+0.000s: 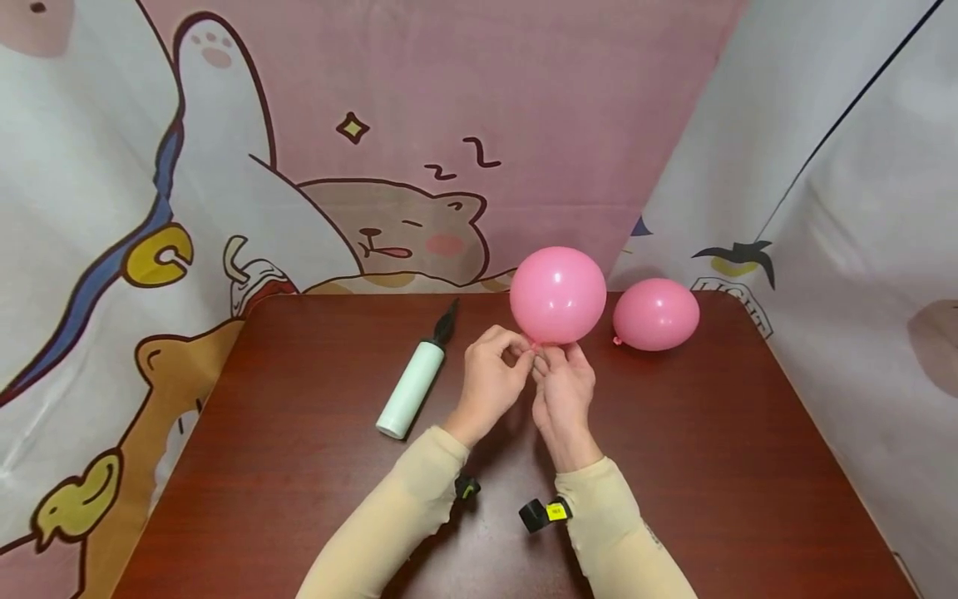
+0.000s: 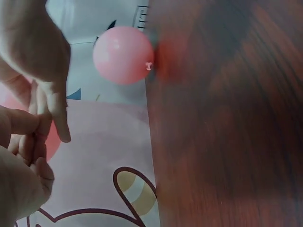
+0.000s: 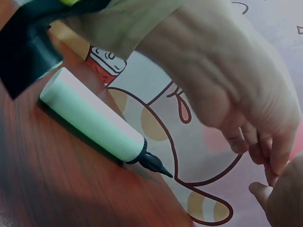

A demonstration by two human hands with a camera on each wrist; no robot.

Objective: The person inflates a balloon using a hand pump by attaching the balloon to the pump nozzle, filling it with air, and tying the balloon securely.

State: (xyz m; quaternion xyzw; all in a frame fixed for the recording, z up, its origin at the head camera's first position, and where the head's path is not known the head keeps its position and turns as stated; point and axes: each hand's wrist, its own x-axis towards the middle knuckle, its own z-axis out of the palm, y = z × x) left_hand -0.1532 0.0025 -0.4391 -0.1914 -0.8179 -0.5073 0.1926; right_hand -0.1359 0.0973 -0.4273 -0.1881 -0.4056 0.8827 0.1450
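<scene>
A round, inflated pink balloon (image 1: 557, 291) is held up near the far edge of the table, its neck pointing down. Its neck is pinched by my left hand (image 1: 490, 374), thumb and forefinger meeting there. My right hand (image 1: 565, 395) grips the same neck from the other side, fingers bent close under the balloon. In the left wrist view the fingers of both hands overlap and mostly hide the neck, with part of the pink balloon (image 2: 53, 144) behind them. The right wrist view shows the fingertips meeting at the right edge.
A second pink balloon (image 1: 657, 314), knotted, lies at the far right of the table (image 1: 711, 466). To the left of my hands lies a pale green hand pump (image 1: 412, 387) with a black nozzle pointing away. A printed cartoon curtain (image 1: 419, 100) hangs behind the table.
</scene>
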